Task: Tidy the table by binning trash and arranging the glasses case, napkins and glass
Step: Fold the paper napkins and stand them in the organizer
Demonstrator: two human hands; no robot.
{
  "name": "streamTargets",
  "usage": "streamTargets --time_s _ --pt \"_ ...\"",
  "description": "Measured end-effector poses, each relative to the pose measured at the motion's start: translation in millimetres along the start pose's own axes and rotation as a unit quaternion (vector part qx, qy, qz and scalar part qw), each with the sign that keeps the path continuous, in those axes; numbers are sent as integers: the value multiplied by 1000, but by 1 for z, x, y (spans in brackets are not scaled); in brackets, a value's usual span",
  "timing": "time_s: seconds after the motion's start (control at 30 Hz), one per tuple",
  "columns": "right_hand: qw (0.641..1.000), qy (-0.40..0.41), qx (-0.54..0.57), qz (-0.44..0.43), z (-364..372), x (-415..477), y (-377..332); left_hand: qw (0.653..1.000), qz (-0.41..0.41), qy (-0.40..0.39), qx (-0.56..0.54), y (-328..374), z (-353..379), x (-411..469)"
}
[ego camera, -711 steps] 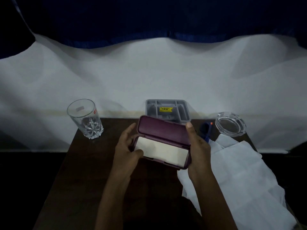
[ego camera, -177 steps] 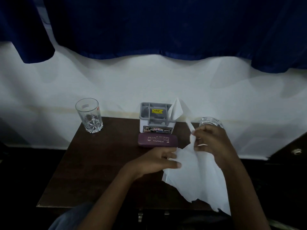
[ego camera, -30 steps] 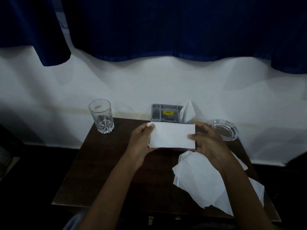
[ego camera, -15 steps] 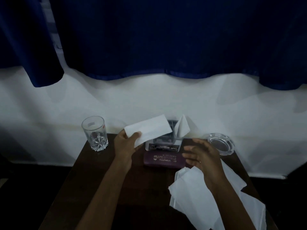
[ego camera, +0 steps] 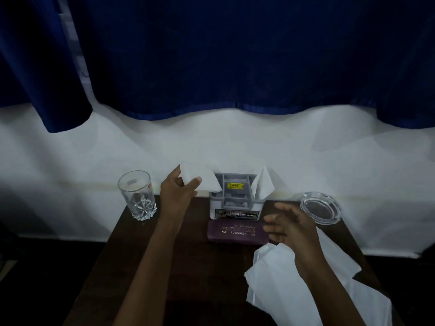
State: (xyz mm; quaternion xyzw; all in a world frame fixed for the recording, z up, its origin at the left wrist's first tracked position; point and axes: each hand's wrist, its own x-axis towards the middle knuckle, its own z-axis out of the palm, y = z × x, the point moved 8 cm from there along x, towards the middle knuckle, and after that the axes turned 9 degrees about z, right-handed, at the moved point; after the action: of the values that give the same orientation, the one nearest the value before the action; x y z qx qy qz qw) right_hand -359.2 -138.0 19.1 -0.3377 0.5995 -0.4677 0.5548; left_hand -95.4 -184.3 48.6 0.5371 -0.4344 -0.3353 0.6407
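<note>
My left hand (ego camera: 177,191) pinches a folded white napkin (ego camera: 200,178) at the left end of the grey organiser box (ego camera: 235,201). Another folded napkin (ego camera: 262,187) stands upright in the box's right end. The closed maroon glasses case (ego camera: 231,232) lies flat just in front of the box. My right hand (ego camera: 290,228) hovers open, fingers spread, over the case's right end and holds nothing. Loose unfolded napkins (ego camera: 275,281) lie on the table's right front. The clear drinking glass (ego camera: 138,196) stands upright at the table's back left corner.
A clear glass ashtray (ego camera: 320,210) sits at the back right corner of the dark wooden table (ego camera: 164,267). A white wall with blue curtains (ego camera: 235,55) rises right behind the table. The floor around is dark.
My left hand carried the folded napkin up and right to the box's left end. My right hand let go of it earlier and now hovers open above the case.
</note>
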Motion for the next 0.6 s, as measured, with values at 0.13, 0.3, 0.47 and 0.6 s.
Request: streamTargets --time_s 0.13,0.3,0.47,0.6 --pt "1000 5 -8 0 0 1 0 1000 12 10 1 4 -3 2" --pt "1000 7 -15 0 1 0 1 997 52 49 -20 8 -5 -2" --pt "1000 10 -23 0 2 0 1 998 41 37 20 -8 -3 0" --pt "999 11 -31 0 3 0 1 1000 8 16 6 -20 5 1"
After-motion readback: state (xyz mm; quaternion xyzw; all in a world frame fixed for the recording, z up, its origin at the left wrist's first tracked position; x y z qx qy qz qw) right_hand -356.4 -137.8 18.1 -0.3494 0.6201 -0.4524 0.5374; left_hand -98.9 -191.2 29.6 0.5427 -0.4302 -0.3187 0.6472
